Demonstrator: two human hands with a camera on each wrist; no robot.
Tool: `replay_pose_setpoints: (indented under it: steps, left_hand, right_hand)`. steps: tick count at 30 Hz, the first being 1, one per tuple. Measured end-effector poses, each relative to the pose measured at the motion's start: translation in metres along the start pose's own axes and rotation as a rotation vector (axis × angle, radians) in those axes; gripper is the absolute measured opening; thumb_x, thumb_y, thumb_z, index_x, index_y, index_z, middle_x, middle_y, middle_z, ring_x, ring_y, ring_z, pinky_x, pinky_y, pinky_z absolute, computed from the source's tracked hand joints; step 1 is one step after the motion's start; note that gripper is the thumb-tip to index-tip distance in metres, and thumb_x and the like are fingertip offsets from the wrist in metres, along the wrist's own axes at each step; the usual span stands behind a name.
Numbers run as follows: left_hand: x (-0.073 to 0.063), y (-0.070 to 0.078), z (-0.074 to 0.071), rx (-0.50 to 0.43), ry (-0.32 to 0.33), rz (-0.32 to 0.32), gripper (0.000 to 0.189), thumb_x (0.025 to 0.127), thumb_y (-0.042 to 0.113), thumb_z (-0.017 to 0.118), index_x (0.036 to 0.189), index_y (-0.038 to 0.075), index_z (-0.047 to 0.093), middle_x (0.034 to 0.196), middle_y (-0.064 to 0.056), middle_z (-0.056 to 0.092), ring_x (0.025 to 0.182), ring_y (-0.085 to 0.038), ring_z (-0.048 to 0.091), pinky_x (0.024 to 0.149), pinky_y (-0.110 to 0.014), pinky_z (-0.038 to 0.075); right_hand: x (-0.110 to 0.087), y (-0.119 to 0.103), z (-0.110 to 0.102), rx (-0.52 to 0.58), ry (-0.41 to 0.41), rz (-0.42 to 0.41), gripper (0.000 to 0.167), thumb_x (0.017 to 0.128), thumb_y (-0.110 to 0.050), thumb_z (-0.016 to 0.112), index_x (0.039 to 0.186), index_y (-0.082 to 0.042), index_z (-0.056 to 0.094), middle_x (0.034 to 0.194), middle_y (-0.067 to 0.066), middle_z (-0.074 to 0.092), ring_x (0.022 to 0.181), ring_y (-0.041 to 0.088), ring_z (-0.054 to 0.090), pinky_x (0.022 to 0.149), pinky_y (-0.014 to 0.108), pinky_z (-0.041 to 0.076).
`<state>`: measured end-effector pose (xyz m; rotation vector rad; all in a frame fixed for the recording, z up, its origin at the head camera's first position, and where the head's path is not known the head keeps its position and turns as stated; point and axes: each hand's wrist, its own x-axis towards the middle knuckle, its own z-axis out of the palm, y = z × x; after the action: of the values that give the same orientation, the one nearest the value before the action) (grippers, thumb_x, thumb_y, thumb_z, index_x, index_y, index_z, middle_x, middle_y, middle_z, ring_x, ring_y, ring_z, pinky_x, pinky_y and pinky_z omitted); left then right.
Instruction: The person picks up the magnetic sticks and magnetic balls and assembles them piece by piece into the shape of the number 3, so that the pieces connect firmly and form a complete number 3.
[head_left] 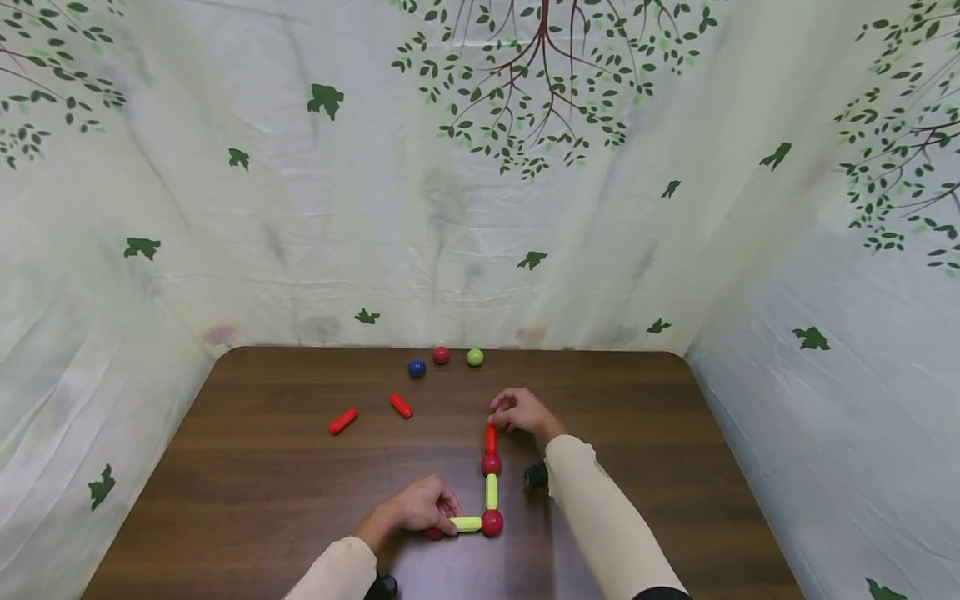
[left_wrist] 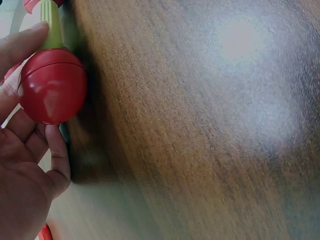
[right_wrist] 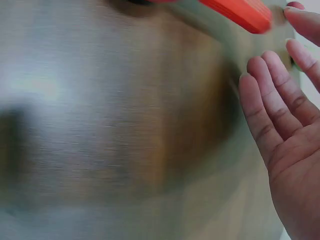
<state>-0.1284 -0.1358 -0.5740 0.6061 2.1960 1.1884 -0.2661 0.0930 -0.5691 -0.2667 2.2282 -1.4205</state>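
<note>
An L-shaped chain of toy rods and balls lies on the table. My left hand (head_left: 426, 503) pinches its lower yellow-green rod (head_left: 470, 524) beside the end red ball (left_wrist: 52, 87). That rod meets a red corner ball (head_left: 492, 523). From there another yellow-green rod (head_left: 491, 492) runs away from me to a red ball (head_left: 491, 464), then a red rod (head_left: 491, 438). My right hand (head_left: 522, 412) is at this rod's far end. In the right wrist view its fingertips stand just off the ridged red rod (right_wrist: 242, 14), the other fingers loosely extended.
Two loose red rods, one farther left (head_left: 343, 421) and one nearer the middle (head_left: 401, 406), lie on the brown table (head_left: 262, 500). Along its back edge sit a blue ball (head_left: 417, 368), a red ball (head_left: 441, 355) and a green ball (head_left: 475, 357). A leaf-printed curtain (head_left: 450, 250) hangs behind.
</note>
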Motion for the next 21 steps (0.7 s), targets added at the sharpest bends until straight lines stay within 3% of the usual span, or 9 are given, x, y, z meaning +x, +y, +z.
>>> replay_pose_setpoints:
  steps: [6,10,14,21]
  left_hand:
    - [0.000,0.002,-0.001,-0.020,-0.002,-0.008,0.011,0.072,-0.001,0.079,0.080,0.002,0.072,0.068,0.003,0.065,0.060,-0.001,0.054,0.058,-0.018,0.046]
    - [-0.001,0.004,-0.002,-0.030,0.004,-0.021,0.011,0.072,0.000,0.080,0.079,0.002,0.072,0.067,0.003,0.064,0.059,-0.001,0.054,0.056,-0.018,0.045]
    - [-0.001,0.004,-0.001,-0.044,0.016,-0.036,0.011,0.071,-0.001,0.080,0.079,0.003,0.072,0.067,0.002,0.065,0.059,-0.002,0.054,0.057,-0.018,0.045]
    - [-0.002,0.004,0.000,-0.057,0.019,-0.045,0.012,0.070,-0.001,0.080,0.078,0.002,0.072,0.066,0.004,0.064,0.058,-0.001,0.054,0.056,-0.017,0.046]
  right_hand:
    - [0.024,-0.017,-0.015,-0.067,0.008,-0.004,0.025,0.082,-0.004,0.072,0.103,0.004,0.062,0.087,0.007,0.065,0.074,0.022,0.060,0.067,0.037,0.053]
    - [0.044,-0.029,-0.020,-0.126,0.005,-0.013,0.032,0.082,-0.004,0.073,0.110,0.004,0.061,0.100,0.011,0.066,0.085,0.023,0.061,0.071,0.037,0.053]
    - [0.064,-0.040,-0.022,-0.220,0.014,-0.049,0.038,0.080,-0.006,0.075,0.115,0.001,0.062,0.116,0.017,0.063,0.104,0.028,0.059,0.079,0.037,0.051]
    - [0.095,-0.040,-0.019,-0.338,0.011,-0.111,0.042,0.078,-0.005,0.077,0.118,-0.005,0.064,0.124,0.011,0.060,0.115,0.029,0.053,0.094,0.041,0.045]
